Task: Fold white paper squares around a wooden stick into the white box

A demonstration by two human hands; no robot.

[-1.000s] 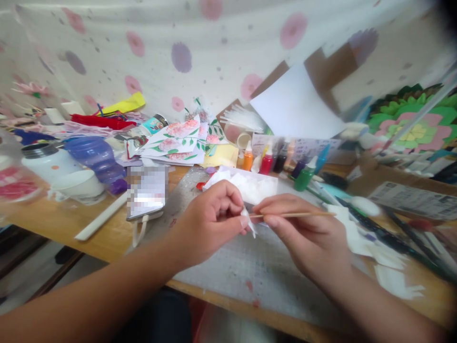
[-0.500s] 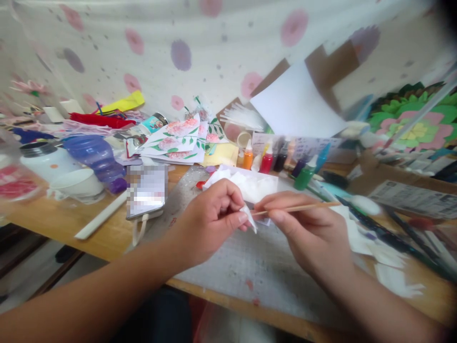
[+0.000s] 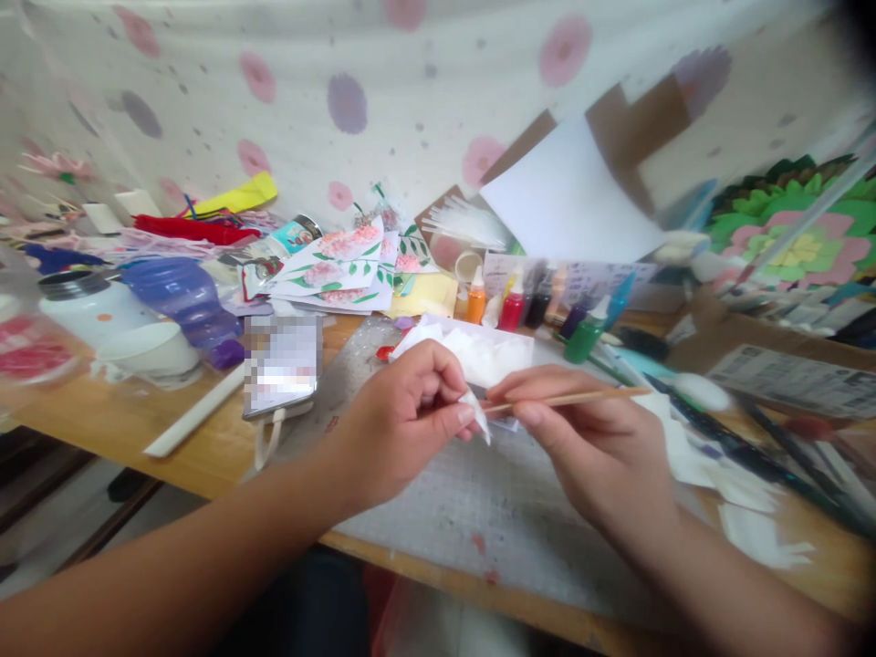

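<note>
My left hand (image 3: 424,420) is closed, pinching a small white piece (image 3: 477,415) that looks like tissue or thin paper. Between the thumb and fingers of my right hand (image 3: 589,438) is a thin wooden stick (image 3: 581,398), held nearly level. The stick's left end meets the white piece, though the exact contact is partly hidden by my fingers. Just behind both hands lies a white paper (image 3: 524,351) with several crumpled white pieces (image 3: 489,360) on it. A grey cutting mat (image 3: 506,529) spreads below my hands.
Small colour bottles, among them a red one (image 3: 510,310) and a green one (image 3: 585,333), stand behind my hands. A phone (image 3: 284,374) with a cable is at left, near a white tube (image 3: 195,415). At right are a cardboard box (image 3: 787,356) and white scraps (image 3: 759,520).
Almost nothing differs. Both hands keep the same grip and place, and the white piece at the stick's end has shifted only very slightly.
</note>
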